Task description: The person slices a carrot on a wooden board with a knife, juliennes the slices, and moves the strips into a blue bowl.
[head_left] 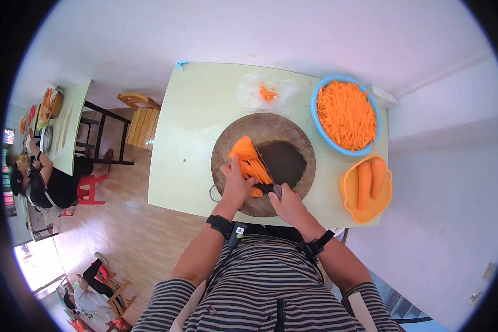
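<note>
A round chopping board [226,135] with a dark wet patch lies on the pale green table. On it, thin carrot slices [243,148] lie fanned out, their lower part cut into strips. My left hand [235,183] holds these slices down, fingers closed against their left side. My right hand [290,207] is wrapped round the handle of a kitchen knife [278,191]. The knife's blade stands nearly edge-on along the right side of the carrot, so little of it shows. A small carrot piece [256,192] rests just below my left thumb.
A blue basin [314,113] heaped with shredded carrot stands at the back right. In front of it, a yellow basket [348,206] holds two peeled carrots [364,185]. Carrot scraps [268,93] sit on a clear plastic bag [285,88]. Other people sit far left, near a wooden chair [143,126].
</note>
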Tool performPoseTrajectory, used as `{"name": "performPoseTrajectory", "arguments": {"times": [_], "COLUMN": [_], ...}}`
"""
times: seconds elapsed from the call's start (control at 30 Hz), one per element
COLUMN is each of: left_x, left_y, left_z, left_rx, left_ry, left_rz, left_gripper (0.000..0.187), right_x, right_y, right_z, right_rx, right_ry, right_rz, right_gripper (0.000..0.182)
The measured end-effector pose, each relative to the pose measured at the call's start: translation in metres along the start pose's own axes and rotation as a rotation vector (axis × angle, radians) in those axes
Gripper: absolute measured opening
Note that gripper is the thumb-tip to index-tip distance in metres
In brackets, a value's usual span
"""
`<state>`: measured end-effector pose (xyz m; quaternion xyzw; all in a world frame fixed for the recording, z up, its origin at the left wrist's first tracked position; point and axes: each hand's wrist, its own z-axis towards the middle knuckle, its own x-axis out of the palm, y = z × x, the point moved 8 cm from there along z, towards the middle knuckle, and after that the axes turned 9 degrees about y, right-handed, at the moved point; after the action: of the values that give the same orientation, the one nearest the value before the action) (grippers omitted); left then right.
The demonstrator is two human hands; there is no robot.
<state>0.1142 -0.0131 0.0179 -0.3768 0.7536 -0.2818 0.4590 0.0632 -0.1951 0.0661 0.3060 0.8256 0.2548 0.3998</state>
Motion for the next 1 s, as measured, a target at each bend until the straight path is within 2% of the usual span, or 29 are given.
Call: {"name": "performPoseTrajectory", "arguments": {"times": [0.3, 0.5, 0.6, 0.67, 0.8, 0.87, 1.0], "left_x": [-0.018, -0.017, -0.015, -0.013, -0.014, -0.015, -0.013], "left_y": [-0.002, -0.001, -0.002, 0.0, -0.007, -0.002, 0.009], "left_z": [-0.004, -0.007, -0.007, -0.005, -0.007, -0.008, -0.012], "left_rx": [-0.015, 0.071, 0.13, 0.168, 0.116, 0.063, 0.058], "left_ry": [-0.075, -0.091, -0.094, -0.132, -0.141, -0.163, -0.214], "left_rz": [0.036, 0.081, 0.147, 0.144, 0.122, 0.077, 0.003], "left_gripper": [0.109, 0.107, 0.104, 0.108, 0.099, 0.097, 0.094], "right_x": [-0.004, -0.029, -0.035, -0.031, -0.021, -0.016, -0.016], "right_y": [0.011, -0.021, -0.032, -0.035, -0.035, -0.02, -0.017], "right_z": [0.012, -0.003, -0.013, -0.023, -0.027, -0.026, -0.019], "right_rx": [-0.054, 0.037, 0.063, 0.176, 0.137, 0.007, 0.001], "right_ry": [0.064, -0.065, -0.046, 0.072, 0.064, 0.102, 0.114], "right_rz": [-0.039, 0.076, 0.118, 0.073, 0.028, -0.023, -0.092], "right_gripper": [0.036, 0.037, 0.038, 0.04, 0.039, 0.037, 0.037]}}
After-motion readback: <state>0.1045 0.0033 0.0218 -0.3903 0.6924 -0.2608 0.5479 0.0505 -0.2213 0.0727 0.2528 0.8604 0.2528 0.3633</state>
